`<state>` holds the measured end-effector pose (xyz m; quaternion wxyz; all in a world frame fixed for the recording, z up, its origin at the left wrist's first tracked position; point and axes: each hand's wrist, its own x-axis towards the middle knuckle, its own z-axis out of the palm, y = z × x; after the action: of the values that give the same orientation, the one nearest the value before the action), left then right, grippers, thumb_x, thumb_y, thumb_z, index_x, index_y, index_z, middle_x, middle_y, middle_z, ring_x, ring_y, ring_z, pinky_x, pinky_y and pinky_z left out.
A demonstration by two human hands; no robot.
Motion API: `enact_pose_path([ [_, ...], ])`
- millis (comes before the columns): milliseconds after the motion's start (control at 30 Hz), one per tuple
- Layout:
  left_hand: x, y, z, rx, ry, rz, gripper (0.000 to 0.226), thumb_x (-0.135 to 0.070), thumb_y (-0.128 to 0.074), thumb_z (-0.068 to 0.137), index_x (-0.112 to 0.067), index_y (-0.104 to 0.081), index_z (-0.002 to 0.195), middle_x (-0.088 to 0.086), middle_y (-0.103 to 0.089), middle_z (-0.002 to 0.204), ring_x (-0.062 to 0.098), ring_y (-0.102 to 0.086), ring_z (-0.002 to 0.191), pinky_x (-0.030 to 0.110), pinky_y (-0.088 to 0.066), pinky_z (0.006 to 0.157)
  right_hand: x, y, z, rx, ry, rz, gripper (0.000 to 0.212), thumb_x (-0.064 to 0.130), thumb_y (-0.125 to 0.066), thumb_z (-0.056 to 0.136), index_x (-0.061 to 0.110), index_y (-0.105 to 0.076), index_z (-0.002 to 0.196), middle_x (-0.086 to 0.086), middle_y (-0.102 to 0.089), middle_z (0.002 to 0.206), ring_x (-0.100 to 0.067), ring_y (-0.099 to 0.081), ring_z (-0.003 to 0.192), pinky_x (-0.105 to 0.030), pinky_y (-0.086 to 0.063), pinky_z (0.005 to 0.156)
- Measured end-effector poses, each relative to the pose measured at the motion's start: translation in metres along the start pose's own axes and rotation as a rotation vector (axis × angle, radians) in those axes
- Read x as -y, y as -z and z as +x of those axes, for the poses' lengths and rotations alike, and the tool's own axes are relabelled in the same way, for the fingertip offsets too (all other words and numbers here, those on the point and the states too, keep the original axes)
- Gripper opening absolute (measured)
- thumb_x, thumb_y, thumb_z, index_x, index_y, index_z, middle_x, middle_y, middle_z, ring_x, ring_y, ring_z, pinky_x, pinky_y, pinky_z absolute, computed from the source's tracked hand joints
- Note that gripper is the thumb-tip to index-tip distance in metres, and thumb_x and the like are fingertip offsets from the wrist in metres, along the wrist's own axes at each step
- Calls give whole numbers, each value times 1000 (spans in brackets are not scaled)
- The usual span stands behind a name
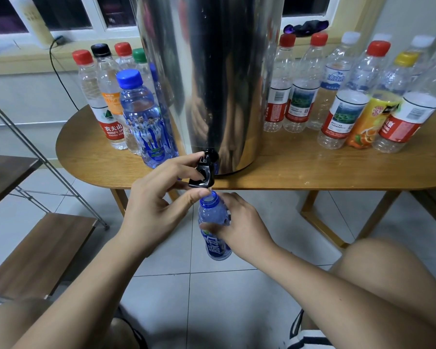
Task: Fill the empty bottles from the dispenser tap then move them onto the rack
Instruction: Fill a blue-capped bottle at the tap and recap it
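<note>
Fingers of the left hand [161, 195] pinch the black tap [204, 172] at the table's front edge [312, 182]; the right hand [239, 225] grips the uncapped blue bottle [213, 222] under it.

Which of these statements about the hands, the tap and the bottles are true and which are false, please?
1. The right hand holds an uncapped blue bottle under the black tap. True.
2. The left hand lies flat on the table. False: its fingers grip the black tap.
3. The dispenser is a shiny metal cylinder standing on the wooden table. True.
4. The capped bottles stand on the rack. False: the capped bottles stand on the wooden table on either side of the dispenser, not on the rack.
</note>
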<state>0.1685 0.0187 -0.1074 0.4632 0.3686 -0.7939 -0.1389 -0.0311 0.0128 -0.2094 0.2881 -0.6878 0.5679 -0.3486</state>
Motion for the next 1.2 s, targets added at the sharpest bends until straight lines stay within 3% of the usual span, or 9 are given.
enact_pose_path([
  [667, 0, 1, 1, 0, 2, 10, 18, -23, -80, 97, -9, -73, 106, -4, -68, 144, 17, -71, 123, 46, -62, 87, 0, 0, -1, -1, -4, 8, 64, 49, -88, 83, 41, -59, 140, 17, -62, 123, -7, -63, 111, -28, -53, 96],
  [1067, -4, 1, 2, -7, -12, 41, 16, -18, -82, 95, -10, -73, 105, -5, -68, 143, 14, -71, 120, 26, -57, 86, 2, 2, -2, 7, 3, -12, 65, 50, -87, 84, 40, -59, 141, 16, -62, 125, -7, -61, 113, -28, -53, 97],
  [1200, -3, 2, 1, -5, -19, 37, 17, -22, -81, 97, -10, -73, 106, -6, -67, 144, 15, -71, 121, 34, -60, 87, 1, 2, -2, 2, 6, -8, 64, 49, -87, 84, 44, -58, 141, 16, -62, 124, -6, -61, 112, -28, -53, 97],
])
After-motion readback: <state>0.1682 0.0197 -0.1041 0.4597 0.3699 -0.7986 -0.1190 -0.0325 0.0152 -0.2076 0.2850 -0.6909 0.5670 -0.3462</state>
